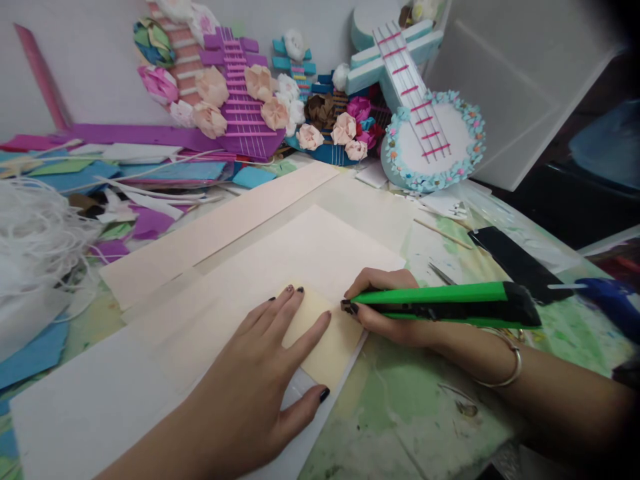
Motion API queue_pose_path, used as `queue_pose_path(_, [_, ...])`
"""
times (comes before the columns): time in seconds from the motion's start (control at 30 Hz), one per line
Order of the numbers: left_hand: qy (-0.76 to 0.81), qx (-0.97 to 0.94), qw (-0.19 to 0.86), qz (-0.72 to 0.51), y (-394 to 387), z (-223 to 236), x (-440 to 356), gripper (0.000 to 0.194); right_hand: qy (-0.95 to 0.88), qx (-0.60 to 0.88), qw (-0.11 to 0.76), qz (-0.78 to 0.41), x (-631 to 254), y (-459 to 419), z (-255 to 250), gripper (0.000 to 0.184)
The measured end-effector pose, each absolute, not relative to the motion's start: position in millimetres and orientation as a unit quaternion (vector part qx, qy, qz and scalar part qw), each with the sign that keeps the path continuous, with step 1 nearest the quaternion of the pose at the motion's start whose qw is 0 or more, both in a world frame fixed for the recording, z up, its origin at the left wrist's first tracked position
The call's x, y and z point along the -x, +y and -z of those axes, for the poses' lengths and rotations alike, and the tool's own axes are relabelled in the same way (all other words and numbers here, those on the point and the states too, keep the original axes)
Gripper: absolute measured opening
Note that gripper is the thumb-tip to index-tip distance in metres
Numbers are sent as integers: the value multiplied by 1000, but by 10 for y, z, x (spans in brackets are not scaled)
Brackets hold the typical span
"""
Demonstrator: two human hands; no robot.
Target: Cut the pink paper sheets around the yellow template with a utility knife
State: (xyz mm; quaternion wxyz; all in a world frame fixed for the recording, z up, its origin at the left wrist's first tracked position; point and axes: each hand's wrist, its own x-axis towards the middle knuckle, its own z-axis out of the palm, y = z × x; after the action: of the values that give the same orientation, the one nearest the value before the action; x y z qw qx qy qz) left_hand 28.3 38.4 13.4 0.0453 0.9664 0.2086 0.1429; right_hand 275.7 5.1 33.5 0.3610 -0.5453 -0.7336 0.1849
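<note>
My left hand lies flat with its fingers spread, pressing on a small pale-yellow piece of paper. Beneath that are larger cream sheets and a white sheet. In my right hand is a green and black stapler, its front end by my fingertips at the right edge of the yellow piece. Whether its jaws touch the paper is hidden by my fingers. A long cream strip lies behind the sheets.
Decorated toy guitars, one purple and one light blue, stand along the back wall. A tangle of white string and coloured paper scraps fill the left. Black phone-like slab and scissors tips lie right.
</note>
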Motion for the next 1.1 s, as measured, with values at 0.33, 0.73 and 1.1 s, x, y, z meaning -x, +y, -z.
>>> queue_pose_path(0.33, [213, -966, 52, -141, 384, -124, -283, 66, -716, 559, 346, -234, -2768, 39, -354, 12])
queue_pose_path(0.73, [214, -965, 61, -142, 379, -141, -290, 66, -708, 560, 364, -230, -2752, 15, -330, 9])
queue_pose_path(1.1, [211, -966, 53, -137, 388, -160, -292, 65, -732, 543, 353, -210, -2791, 41, -335, 11])
